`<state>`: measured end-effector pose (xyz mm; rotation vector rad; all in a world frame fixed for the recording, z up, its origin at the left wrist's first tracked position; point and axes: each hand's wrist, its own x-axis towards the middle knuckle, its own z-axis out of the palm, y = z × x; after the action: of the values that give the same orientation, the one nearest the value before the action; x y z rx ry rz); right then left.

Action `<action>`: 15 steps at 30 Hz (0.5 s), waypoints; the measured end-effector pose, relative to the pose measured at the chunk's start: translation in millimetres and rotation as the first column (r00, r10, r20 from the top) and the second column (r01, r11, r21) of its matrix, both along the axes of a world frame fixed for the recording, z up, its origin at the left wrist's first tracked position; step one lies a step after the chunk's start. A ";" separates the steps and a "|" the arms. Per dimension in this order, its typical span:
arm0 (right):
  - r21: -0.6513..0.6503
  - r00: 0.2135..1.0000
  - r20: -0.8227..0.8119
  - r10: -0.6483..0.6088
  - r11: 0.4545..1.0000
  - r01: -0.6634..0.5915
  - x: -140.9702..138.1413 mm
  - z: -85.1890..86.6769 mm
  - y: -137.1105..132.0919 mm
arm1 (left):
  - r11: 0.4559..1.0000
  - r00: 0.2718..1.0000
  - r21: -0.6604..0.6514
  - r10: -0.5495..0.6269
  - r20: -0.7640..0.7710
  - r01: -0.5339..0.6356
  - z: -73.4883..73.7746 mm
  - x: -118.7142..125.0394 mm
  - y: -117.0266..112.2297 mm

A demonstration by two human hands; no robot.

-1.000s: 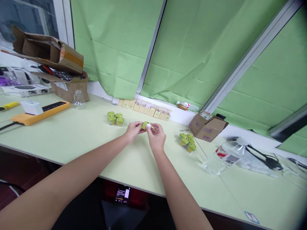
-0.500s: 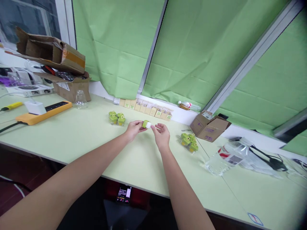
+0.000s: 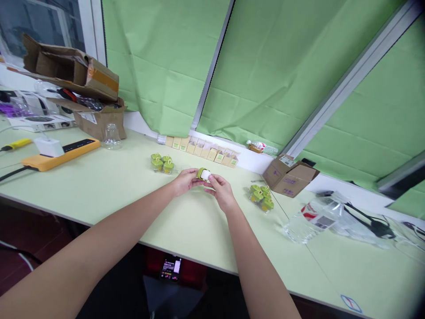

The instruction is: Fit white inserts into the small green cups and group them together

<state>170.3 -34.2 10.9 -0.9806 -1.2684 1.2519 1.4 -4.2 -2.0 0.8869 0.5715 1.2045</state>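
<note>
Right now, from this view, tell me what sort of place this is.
Probably a workroom or shared office: a long table stands against a wall hung with green curtains, and on it are a power strip and cardboard boxes.

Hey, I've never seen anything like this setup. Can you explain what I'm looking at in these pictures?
Sure. There's no machine: these are a person's own bare hands, seen by one camera worn on the head, looking forward and down. The left hand holds a small green-and-white piece. The right hand is at its white end; whether it grips is hard to tell. On the pale table stand two groups of green-topped containers, one to the left and one to the right. Farther left lies an orange power strip; farther right, a clear bottle.
</note>
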 end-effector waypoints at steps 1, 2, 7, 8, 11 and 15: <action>0.008 0.999 0.028 -0.040 0.999 0.040 0.3 -1.8 1.3 | 1.000 1.000 -0.008 -0.007 0.002 0.007 -0.2 -0.3 0.2; 0.023 0.994 0.063 -0.089 0.996 0.088 0.1 -3.7 2.6 | 1.000 1.000 -0.014 -0.012 0.003 0.012 -0.5 -0.3 0.3; 0.076 0.965 0.183 -0.187 0.981 0.176 -2.5 -9.4 6.6 | 1.000 1.000 -0.007 0.019 -0.021 -0.019 -2.7 0.8 2.6; 0.069 0.965 0.180 -0.191 0.981 0.181 -2.8 -9.0 6.4 | 0.999 0.998 0.001 0.042 -0.043 -0.042 -3.1 0.7 3.4; 0.026 0.976 0.106 -0.192 0.981 0.191 -4.2 -5.8 4.0 | 0.991 0.978 0.063 0.131 -0.160 -0.122 -4.1 0.3 5.5; 0.034 0.990 0.091 -0.112 0.993 0.109 -9.1 -4.8 1.0 | 0.983 0.956 0.155 0.140 -0.258 -0.102 -5.8 1.3 5.1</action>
<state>161.2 -33.2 6.1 -1.0837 -1.2820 1.1108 2.6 0.9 -7.9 1.1597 0.7751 1.2555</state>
